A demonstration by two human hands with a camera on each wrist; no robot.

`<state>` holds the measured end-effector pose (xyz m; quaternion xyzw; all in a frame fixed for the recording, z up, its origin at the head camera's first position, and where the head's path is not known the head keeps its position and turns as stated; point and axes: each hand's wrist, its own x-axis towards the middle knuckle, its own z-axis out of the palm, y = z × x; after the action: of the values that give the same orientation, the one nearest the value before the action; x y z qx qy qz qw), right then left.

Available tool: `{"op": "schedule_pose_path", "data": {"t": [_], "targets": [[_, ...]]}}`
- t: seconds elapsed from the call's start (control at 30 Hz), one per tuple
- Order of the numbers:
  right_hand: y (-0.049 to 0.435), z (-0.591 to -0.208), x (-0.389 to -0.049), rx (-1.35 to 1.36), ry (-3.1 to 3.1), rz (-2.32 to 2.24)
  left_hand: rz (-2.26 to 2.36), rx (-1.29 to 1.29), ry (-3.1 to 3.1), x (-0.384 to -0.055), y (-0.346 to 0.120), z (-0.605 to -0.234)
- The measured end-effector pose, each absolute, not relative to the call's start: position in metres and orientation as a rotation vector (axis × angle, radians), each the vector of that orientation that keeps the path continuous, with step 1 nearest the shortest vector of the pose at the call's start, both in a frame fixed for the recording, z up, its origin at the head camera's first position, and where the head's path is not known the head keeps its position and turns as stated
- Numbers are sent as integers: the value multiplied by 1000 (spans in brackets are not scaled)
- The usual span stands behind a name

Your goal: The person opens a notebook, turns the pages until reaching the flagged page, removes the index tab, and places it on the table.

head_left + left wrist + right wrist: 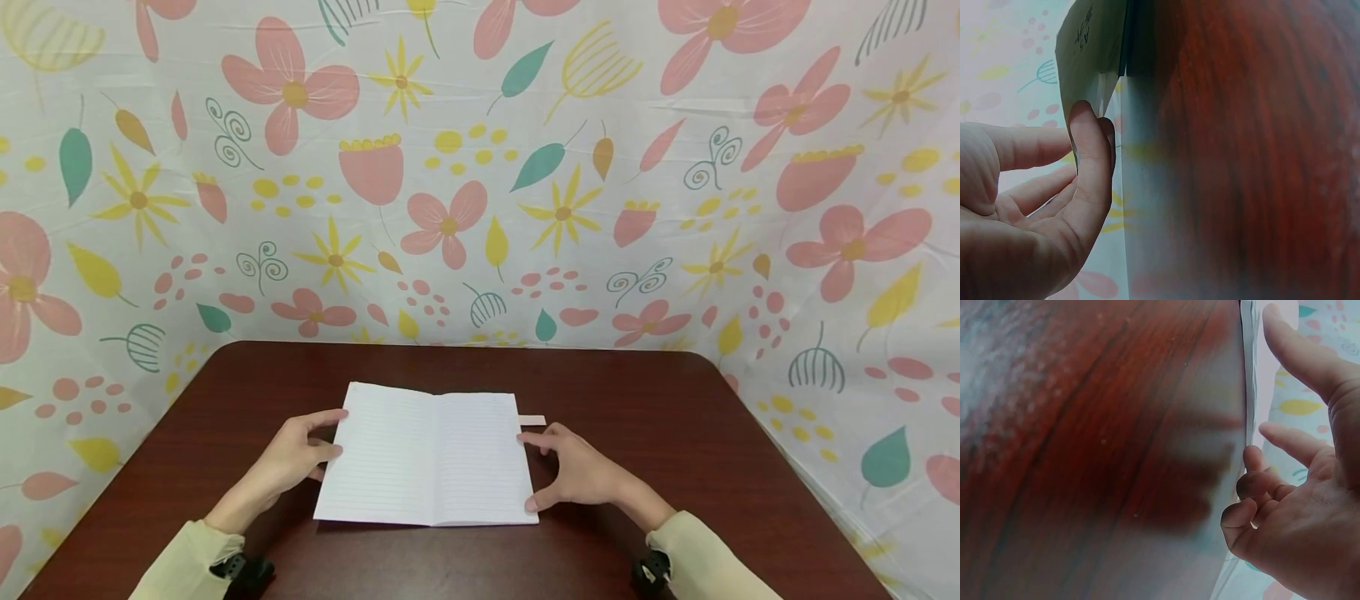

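Note:
An open notebook (390, 458) with ruled white pages lies on the table in the head view. At its left edge my left hand (288, 457) pinches the left side between thumb and fingers. The left wrist view shows that side of the notebook (1094, 56) raised off the table, with dark marks on its underside, in the left hand (1054, 200). On the other side, my right hand (581, 471) rests thumb and index finger on the right page's edge. The right wrist view has this hand (1304, 481) beside the page stack (1249, 375), its thumb extended and lower fingers loosely bent.
A small white tab (532, 420) sticks out from the notebook's right side. The dark wooden table (615, 400) meets a flower-patterned cloth (450, 167) behind and on both sides. Each wrist wears a black strap (651, 571).

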<state>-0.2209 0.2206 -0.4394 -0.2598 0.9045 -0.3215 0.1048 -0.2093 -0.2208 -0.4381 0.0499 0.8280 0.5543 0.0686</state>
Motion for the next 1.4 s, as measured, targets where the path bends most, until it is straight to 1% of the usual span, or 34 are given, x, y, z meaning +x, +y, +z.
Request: {"op": "schedule_pose_path", "data": {"t": [0.97, 1.4], "targets": [[214, -443, -219, -745, 2750, -882, 1666, 132, 2491, -211, -219, -439], [203, -443, -222, -685, 2756, -869, 1658, 132, 2485, -211, -220, -439]]}}
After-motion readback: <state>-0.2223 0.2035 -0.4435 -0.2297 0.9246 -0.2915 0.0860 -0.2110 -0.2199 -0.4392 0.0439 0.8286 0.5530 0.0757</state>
